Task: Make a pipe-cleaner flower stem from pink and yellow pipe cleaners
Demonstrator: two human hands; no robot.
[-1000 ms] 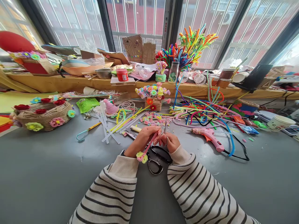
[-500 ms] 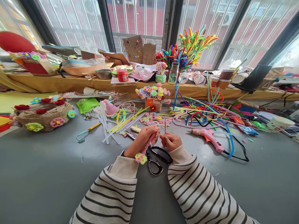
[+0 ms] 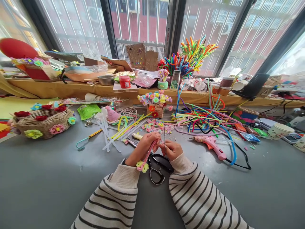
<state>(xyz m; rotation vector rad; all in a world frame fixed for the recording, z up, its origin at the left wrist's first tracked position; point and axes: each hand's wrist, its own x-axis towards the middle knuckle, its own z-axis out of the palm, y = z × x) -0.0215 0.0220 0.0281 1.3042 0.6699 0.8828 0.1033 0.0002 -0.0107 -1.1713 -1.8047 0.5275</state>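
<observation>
My left hand (image 3: 142,147) is closed around a pink pipe-cleaner stem (image 3: 149,152) that ends in a small yellow and pink flower (image 3: 142,166) hanging below the wrist. My right hand (image 3: 172,149) pinches a thin grey wire (image 3: 164,137) that stands upright between the two hands. The fingertips of both hands nearly meet over the grey table (image 3: 47,178). Black-handled scissors (image 3: 157,165) lie on the table right under my wrists.
A pink glue gun (image 3: 211,143) with a black cord lies to the right. A heap of coloured pipe cleaners (image 3: 205,114) spreads behind it. A rope basket with flowers (image 3: 43,122) sits at the left, a small flower basket (image 3: 156,101) ahead. The wooden sill (image 3: 71,87) is cluttered.
The view has shifted slightly down and right. My hands stay together on the stem and the wire, and the wire now stands a little closer to my left fingers.
</observation>
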